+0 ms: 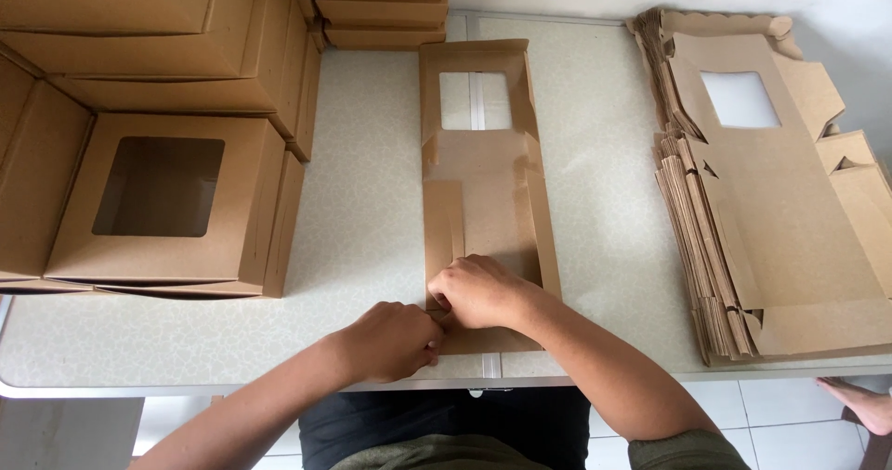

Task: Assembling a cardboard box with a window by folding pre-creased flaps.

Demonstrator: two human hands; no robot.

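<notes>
We are pressing curled right hand (478,292) fingers on flat box (483,201), lower centre | left hand (390,340) pinching its near edge

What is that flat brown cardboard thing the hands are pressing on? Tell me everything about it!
The flat box blank is brown cardboard, long and narrow, lying flat in the middle of the pale table. Near its far end is a square cut-out window, and the table seam shows through it. Side flaps are folded inward along its length. The left hand and right hand press together on its near end, at the table's front edge.
</notes>
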